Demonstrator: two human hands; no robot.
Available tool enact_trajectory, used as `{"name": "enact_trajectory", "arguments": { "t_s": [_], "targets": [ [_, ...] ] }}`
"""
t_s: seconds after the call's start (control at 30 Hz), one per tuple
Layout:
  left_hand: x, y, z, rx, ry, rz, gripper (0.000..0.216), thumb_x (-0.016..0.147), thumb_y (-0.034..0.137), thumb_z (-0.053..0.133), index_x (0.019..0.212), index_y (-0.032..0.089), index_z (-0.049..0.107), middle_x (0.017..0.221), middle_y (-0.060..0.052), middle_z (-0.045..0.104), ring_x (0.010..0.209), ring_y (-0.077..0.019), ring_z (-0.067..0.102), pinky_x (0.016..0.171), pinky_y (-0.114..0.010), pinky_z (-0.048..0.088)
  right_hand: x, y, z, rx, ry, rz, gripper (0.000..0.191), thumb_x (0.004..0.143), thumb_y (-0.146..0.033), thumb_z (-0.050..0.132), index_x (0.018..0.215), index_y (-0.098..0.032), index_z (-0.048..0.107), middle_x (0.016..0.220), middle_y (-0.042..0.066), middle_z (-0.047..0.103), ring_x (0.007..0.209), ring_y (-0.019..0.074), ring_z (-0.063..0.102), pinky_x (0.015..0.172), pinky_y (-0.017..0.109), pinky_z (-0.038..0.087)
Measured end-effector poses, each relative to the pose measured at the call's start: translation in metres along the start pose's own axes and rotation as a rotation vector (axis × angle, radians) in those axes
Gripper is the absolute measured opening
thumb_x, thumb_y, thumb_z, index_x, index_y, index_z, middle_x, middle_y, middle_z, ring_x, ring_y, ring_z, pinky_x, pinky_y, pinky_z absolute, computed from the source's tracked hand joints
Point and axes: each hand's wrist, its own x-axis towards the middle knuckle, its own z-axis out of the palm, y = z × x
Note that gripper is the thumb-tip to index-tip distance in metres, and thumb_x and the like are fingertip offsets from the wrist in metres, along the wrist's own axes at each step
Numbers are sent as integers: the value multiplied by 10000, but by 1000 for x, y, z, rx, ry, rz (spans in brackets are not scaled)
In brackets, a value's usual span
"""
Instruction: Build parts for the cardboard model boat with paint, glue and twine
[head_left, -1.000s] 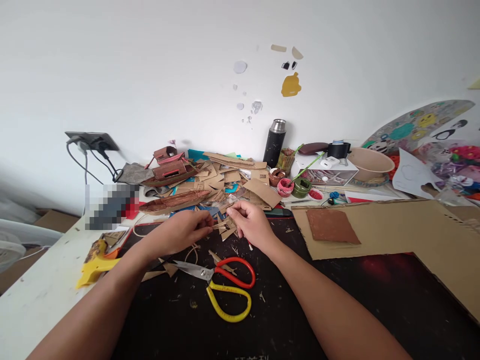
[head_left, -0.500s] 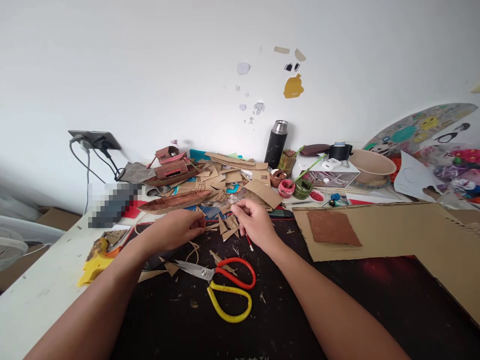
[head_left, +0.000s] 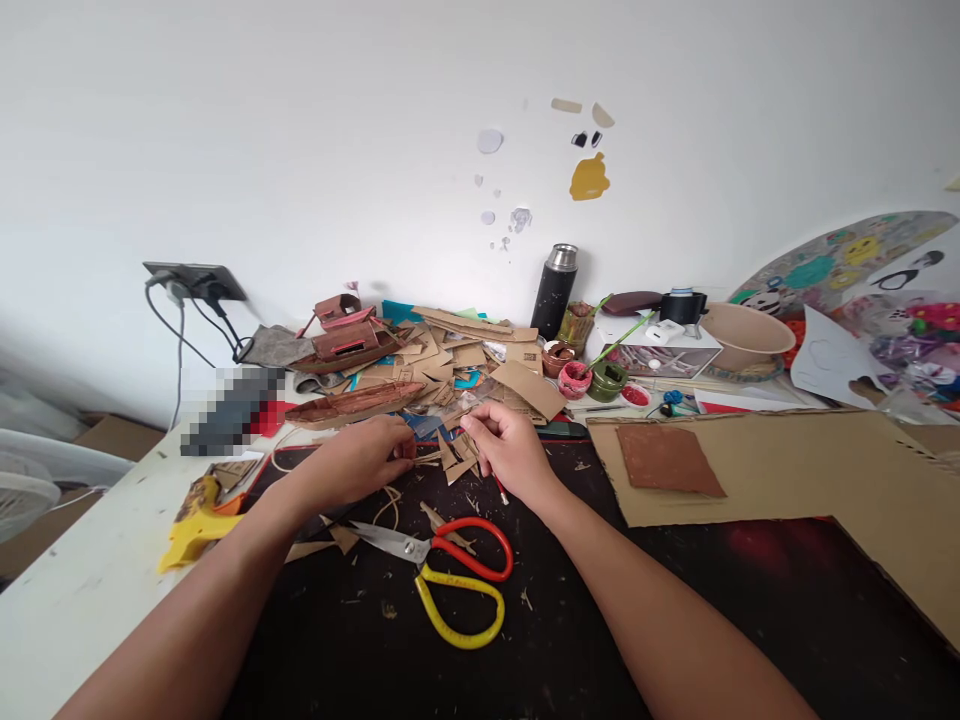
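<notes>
My left hand (head_left: 364, 460) has its fingers curled and closed at the near edge of a pile of cardboard scraps (head_left: 457, 460). Whatever sits between those fingertips is too small or hidden to make out. Across from it, the thumb and forefinger of my right hand (head_left: 511, 452) press together in a pinch over the scraps; what they hold cannot be made out. From beneath that palm pokes the end of a red pencil-like stick (head_left: 502, 490). Nearer to me lie scissors (head_left: 431, 548) with one red and one yellow handle, blades apart, beside a loop of twine (head_left: 388, 508).
Behind the hands are a brown boat-shaped piece (head_left: 360, 402) and a model boat with a cabin (head_left: 349, 345). A yellow glue gun (head_left: 196, 525) lies left. Paint jars (head_left: 574, 380), a black flask (head_left: 556, 292) and a large cardboard sheet (head_left: 787, 460) occupy the back and right.
The view has shifted very slightly. Both hands keep nearly the same pose and place; the scissors and scraps stay where they were.
</notes>
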Motion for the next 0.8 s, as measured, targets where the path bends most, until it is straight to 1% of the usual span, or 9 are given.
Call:
{"name": "enact_trajectory", "arguments": {
  "t_s": [0.1,0.23,0.4,0.53,0.63,0.7,0.8],
  "targets": [
    [0,-1,3,5,-2,-1,110,938,295,586,907,245,679,978,-69,757,898,-273,690,749,-335,433,0,1,0,-28,-5,-8,315,955,-531,696,855,-237,646,536,-74,512,374,123,491,426,258,376],
    [-1,2,2,6,-58,-22,116,933,285,573,884,250,672,931,-54,760,838,-266,688,703,-334,404,0,2,0,-58,-19,-8,289,976,-502,677,872,-232,651,556,-68,534,382,121,508,428,252,372],
    [0,6,-4,28,-109,-75,114,908,264,593,904,259,707,965,-51,789,857,-270,716,696,-330,412,-1,5,0,-103,-35,7,229,997,-430,664,893,-228,641,613,-62,579,385,108,526,436,239,381],
    [-1,4,-6,-16,-119,-103,141,900,373,619,932,275,715,956,-45,797,872,-286,727,703,-344,442,-2,6,1,-137,-47,0,187,1021,-382,645,914,-229,642,627,-66,579,397,108,545,462,233,406],
    [-1,1,-9,-123,-116,-97,290,898,519,616,1001,276,735,997,-56,805,906,-304,731,745,-366,482,-3,3,1,-150,-45,2,166,1035,-348,634,918,-231,643,618,-69,580,397,112,544,476,236,417],
    [-2,-2,-12,-157,-88,-87,400,906,599,578,1058,271,748,1032,-75,809,935,-320,736,782,-387,503,-3,1,0,-165,-29,8,167,1039,-336,638,910,-231,644,606,-70,577,396,114,540,478,239,409],
    [2,0,-21,-99,-32,-79,447,898,633,558,1058,272,767,1059,-96,816,957,-343,744,807,-409,514,-3,-1,0,-193,-10,8,175,1044,-340,645,911,-228,659,600,-70,583,411,116,542,496,239,405]
  ]
}}
